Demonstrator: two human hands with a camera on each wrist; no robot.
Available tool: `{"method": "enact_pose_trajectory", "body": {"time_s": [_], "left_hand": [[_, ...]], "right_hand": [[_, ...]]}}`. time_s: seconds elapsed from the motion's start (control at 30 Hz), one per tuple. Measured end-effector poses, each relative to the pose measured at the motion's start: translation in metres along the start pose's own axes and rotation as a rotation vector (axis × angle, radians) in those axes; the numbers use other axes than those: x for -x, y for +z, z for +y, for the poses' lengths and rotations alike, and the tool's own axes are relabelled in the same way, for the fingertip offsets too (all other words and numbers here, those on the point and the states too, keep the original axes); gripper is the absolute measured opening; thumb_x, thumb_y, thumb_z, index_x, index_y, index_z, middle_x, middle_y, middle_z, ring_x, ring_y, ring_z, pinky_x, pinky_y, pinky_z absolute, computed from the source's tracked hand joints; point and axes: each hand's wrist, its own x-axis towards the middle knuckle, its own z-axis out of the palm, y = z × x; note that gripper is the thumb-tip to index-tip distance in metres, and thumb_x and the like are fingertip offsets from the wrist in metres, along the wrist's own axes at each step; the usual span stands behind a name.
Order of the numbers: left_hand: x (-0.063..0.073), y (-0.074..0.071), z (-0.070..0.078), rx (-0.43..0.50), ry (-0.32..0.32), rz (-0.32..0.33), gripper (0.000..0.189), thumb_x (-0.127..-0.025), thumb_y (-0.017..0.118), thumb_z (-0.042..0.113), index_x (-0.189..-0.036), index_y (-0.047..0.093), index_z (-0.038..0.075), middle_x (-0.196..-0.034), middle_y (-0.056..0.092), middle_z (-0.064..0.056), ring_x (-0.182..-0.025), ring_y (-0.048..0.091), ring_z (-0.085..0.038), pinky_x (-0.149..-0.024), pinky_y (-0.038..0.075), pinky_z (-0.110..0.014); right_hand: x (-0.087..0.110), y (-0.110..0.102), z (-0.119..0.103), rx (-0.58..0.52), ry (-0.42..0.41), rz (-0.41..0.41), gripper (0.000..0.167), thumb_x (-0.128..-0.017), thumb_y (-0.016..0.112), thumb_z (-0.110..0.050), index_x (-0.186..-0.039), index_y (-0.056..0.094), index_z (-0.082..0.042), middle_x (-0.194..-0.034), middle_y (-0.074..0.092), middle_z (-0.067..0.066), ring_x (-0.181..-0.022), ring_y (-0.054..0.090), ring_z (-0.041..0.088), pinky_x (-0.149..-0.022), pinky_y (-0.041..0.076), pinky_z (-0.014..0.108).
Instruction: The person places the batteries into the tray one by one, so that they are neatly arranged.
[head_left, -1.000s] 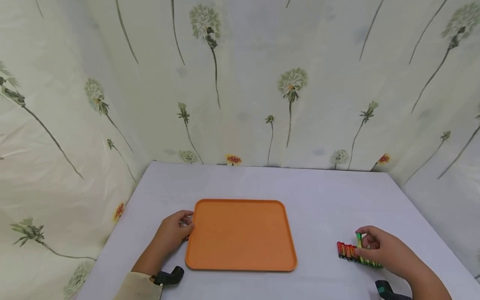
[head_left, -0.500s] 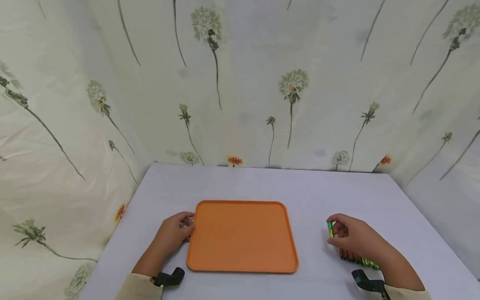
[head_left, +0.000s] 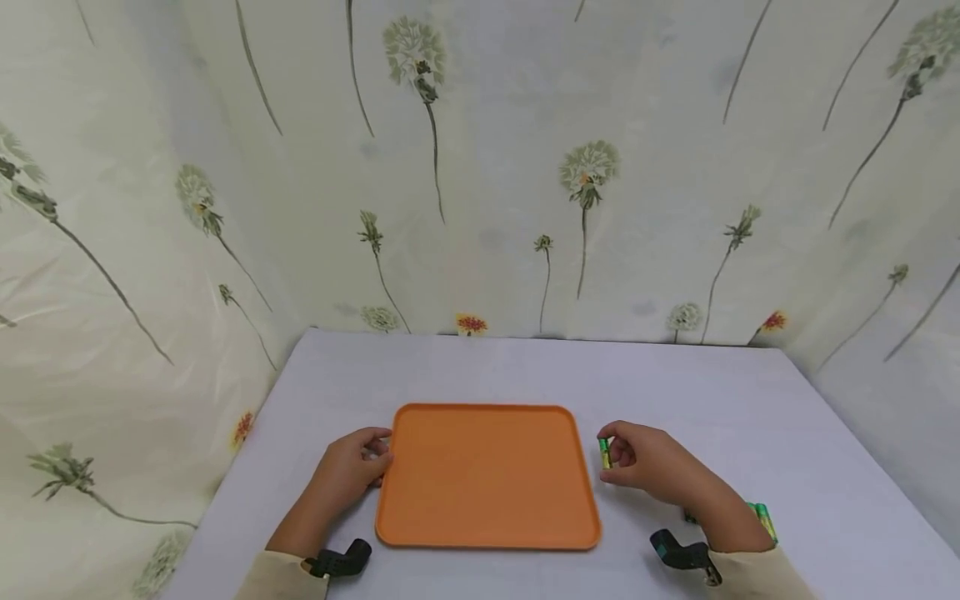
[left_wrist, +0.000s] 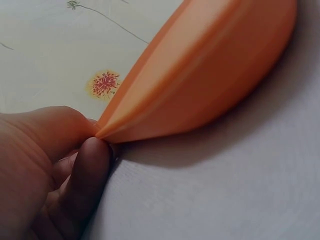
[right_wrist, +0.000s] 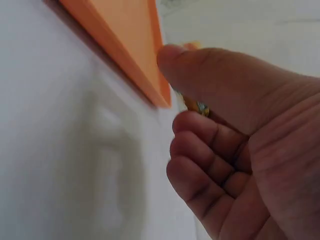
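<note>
In the head view a shallow orange tray [head_left: 487, 475] lies on the white table. My left hand [head_left: 345, 467] is at its left side; the left wrist view shows thumb and finger pinching the tray's rim [left_wrist: 107, 129]. To the right of the tray, my right hand [head_left: 652, 458] holds a small green battery [head_left: 604, 453] between thumb and fingers, just off the tray's right edge. Most of that battery [right_wrist: 192, 104] is hidden behind the thumb in the right wrist view. More green batteries [head_left: 764, 521] lie beyond the right forearm, which covers most of the row.
The white table [head_left: 525, 371] reaches back to a wall covering [head_left: 480, 167] printed with dandelions. A black wrist camera [head_left: 341, 558] sits on the left wrist, and another black camera [head_left: 678, 550] is on the right one.
My right hand has lifted the green battery from the row and carried it left, close to the tray. The left hand stays at the tray's left side.
</note>
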Motion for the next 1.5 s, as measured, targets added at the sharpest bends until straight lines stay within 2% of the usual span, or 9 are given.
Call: {"method": "enact_pose_trajectory", "body": {"time_s": [0.17,0.3,0.63,0.87,1.1,1.37,1.5], "left_hand": [[0.0,-0.006,0.0,-0.012,-0.002,0.009,0.039,-0.096,0.075,0.015,-0.134,0.068,0.013,-0.101,0.068,0.0,-0.07,0.063,-0.012,-0.062,0.056,-0.027],[-0.002,-0.009,0.002,-0.005,-0.001,0.008,0.039,-0.096,0.076,0.015,-0.134,0.068,0.012,-0.099,0.067,0.0,-0.07,0.063,-0.013,-0.062,0.056,-0.027],[-0.006,-0.006,0.005,0.016,0.004,0.005,0.038,-0.096,0.075,0.014,-0.133,0.068,0.012,-0.098,0.067,0.0,-0.071,0.063,-0.013,-0.061,0.056,-0.026],[-0.002,0.0,0.002,0.028,-0.006,-0.003,0.038,-0.097,0.075,0.014,-0.133,0.068,0.012,-0.1,0.067,0.0,-0.071,0.062,-0.013,-0.061,0.057,-0.027],[-0.001,0.0,0.0,0.031,0.001,0.003,0.037,-0.096,0.075,0.014,-0.133,0.068,0.013,-0.099,0.066,0.0,-0.072,0.062,-0.013,-0.061,0.057,-0.027],[-0.002,0.001,0.002,0.028,0.003,0.005,0.037,-0.096,0.075,0.014,-0.132,0.069,0.013,-0.098,0.066,0.0,-0.071,0.062,-0.013,-0.062,0.057,-0.026],[-0.002,0.0,0.002,0.028,-0.005,0.008,0.037,-0.096,0.075,0.014,-0.132,0.069,0.013,-0.097,0.066,0.0,-0.071,0.062,-0.013,-0.062,0.057,-0.027]], "right_hand": [[-0.017,0.017,-0.022,-0.026,-0.006,-0.002,0.054,-0.082,0.091,-0.028,-0.127,0.066,-0.014,-0.088,0.061,-0.004,-0.081,0.057,0.014,-0.068,0.05,0.028],[-0.028,0.025,-0.035,-0.044,-0.045,0.005,0.051,-0.082,0.091,-0.024,-0.126,0.066,-0.013,-0.089,0.062,-0.005,-0.082,0.058,0.014,-0.07,0.051,0.029],[-0.051,0.042,-0.063,-0.069,-0.151,-0.01,0.049,-0.083,0.09,-0.026,-0.123,0.066,-0.01,-0.091,0.065,-0.007,-0.085,0.062,0.01,-0.076,0.055,0.029],[-0.059,0.06,-0.079,-0.092,-0.215,-0.057,0.047,-0.085,0.089,-0.022,-0.123,0.066,-0.01,-0.092,0.064,-0.007,-0.086,0.062,0.01,-0.077,0.055,0.028],[-0.065,0.076,-0.096,-0.046,-0.272,-0.075,0.047,-0.084,0.089,-0.029,-0.122,0.067,-0.012,-0.091,0.065,-0.01,-0.083,0.061,0.007,-0.076,0.054,0.029],[-0.074,0.088,-0.113,-0.038,-0.254,-0.124,0.044,-0.085,0.089,-0.033,-0.119,0.066,-0.016,-0.09,0.065,-0.01,-0.083,0.061,0.009,-0.077,0.053,0.031],[-0.079,0.094,-0.122,-0.039,-0.272,-0.143,0.042,-0.085,0.088,-0.035,-0.118,0.066,-0.019,-0.09,0.065,-0.011,-0.082,0.061,0.008,-0.077,0.052,0.03]]}}
